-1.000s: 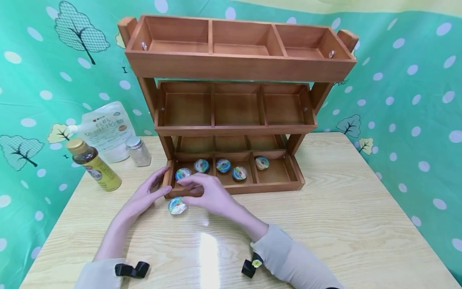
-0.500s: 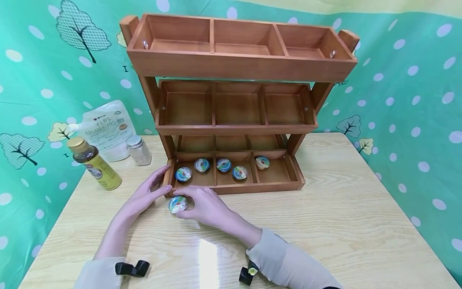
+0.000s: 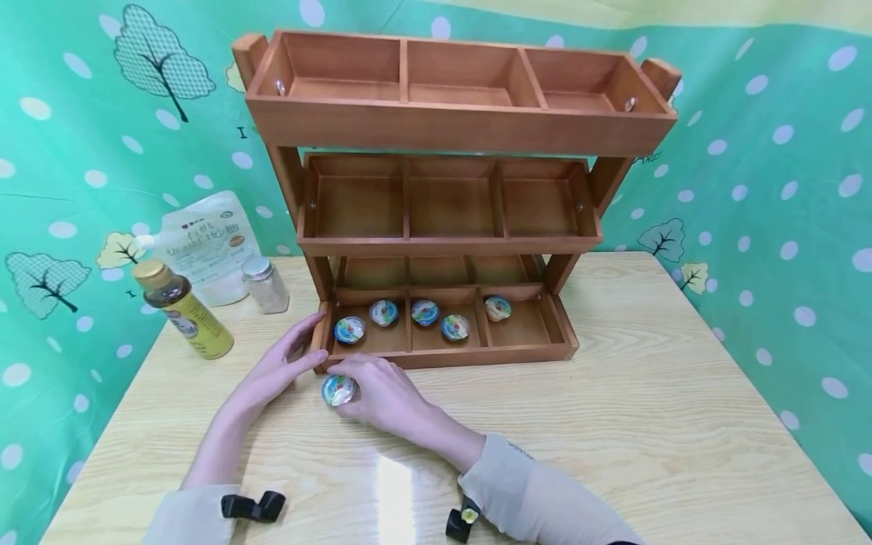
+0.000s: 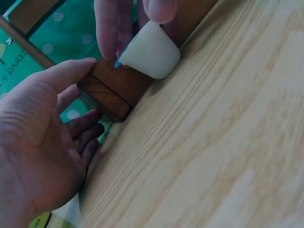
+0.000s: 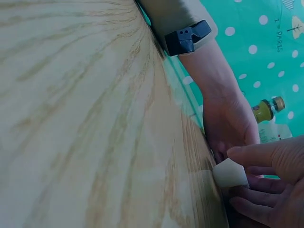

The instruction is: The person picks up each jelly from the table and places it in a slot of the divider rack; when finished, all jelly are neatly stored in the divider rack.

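A small white cup with a printed blue foil lid (image 3: 337, 389) is at the table's left, just in front of the wooden rack (image 3: 463, 129). My right hand (image 3: 384, 395) pinches it between thumb and fingers. In the left wrist view the cup (image 4: 154, 52) is tilted low over the wood, its lid turned toward the rack. My left hand (image 3: 275, 371) holds the left end of the bottom tray, thumb at the front corner and fingers along the side. Several similar foil-lidded cups (image 3: 350, 330) sit in that tray: two left, two middle, one right.
Left of the rack stand a brown bottle with a yellow label (image 3: 197, 325), a shaker jar with a silver lid (image 3: 266, 286) and a white pouch (image 3: 207, 246). The rack's upper two trays each have three compartments. A green patterned curtain (image 3: 770, 189) hangs behind the table (image 3: 613, 424).
My right hand has come down from over the bottom tray's front edge and closed its thumb and fingers on the loose cup. My left hand stays at the tray's end.
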Available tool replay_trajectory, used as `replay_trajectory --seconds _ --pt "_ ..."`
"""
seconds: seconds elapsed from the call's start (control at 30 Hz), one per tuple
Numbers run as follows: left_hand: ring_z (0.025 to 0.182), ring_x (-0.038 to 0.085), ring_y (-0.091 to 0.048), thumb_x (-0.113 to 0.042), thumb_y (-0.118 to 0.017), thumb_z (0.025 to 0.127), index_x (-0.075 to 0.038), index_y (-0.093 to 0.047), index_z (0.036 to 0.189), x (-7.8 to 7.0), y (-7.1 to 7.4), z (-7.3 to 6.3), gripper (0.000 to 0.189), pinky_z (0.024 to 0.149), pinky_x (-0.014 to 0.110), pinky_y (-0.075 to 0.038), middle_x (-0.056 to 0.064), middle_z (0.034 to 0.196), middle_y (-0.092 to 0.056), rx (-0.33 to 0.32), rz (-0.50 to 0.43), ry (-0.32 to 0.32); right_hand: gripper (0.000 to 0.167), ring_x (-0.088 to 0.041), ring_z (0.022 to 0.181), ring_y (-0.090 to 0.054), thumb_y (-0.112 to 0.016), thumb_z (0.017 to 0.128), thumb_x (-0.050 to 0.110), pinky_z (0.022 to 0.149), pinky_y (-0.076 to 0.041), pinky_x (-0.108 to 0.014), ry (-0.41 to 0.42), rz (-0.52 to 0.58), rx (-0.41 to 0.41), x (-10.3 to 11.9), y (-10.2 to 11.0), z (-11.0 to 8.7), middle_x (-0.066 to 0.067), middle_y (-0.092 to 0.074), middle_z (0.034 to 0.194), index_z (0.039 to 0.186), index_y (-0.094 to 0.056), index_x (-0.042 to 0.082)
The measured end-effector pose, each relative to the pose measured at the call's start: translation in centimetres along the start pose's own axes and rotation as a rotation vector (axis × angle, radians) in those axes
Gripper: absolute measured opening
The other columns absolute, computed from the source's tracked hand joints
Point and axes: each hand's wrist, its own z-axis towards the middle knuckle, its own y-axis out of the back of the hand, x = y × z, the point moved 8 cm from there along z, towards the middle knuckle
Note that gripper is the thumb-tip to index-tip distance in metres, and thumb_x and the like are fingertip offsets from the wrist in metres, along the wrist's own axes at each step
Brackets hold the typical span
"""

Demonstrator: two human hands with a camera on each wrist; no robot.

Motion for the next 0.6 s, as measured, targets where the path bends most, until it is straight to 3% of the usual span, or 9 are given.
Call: replay_trajectory --seconds 0.27,0.43,0.6 --pt "0.160 0.043 -0.012 -0.035 -0.062 0.103 -0.024 -0.020 0.166 0.1 0.1 -0.1 0.076 0.126 0.070 -0.012 0.013 0.174 -0.016 -0.022 0.014 -0.019 0.052 -0.012 0.123 -0.067 -0.086 0.083 0.020 0.104 -0.055 -0.026 0.009 0.042 -0.002 0.0 -0.3 0.1 0.003 -0.071 0.133 0.132 -0.070 0.019" --pt "0.160 0.043 -0.012 -0.036 -0.062 0.103 -0.025 -0.021 0.166 0.1 0.0 -0.1 0.076 0.125 0.072 -0.013 0.013 0.174 -0.016 -0.020 0.020 -0.013 0.056 -0.007 0.110 -0.065 -0.087 0.083 0.026 0.105 -0.050 -0.028 -0.026 0.105 0.053 -0.2 -0.1 -0.2 0.005 -0.070 0.128 0.136 -0.069 0.021" --pt "0.161 0.042 -0.011 -0.034 -0.062 0.103 -0.024 -0.021 0.166 0.2 0.0 0.0 0.075 0.125 0.072 -0.012 0.013 0.174 -0.016 -0.010 0.002 -0.018 0.057 -0.002 0.086 -0.063 -0.088 0.081 0.021 0.085 -0.053 -0.016 -0.077 0.263 0.078 -1.0 1.7 -0.8 0.004 -0.067 0.123 0.135 -0.069 0.022"
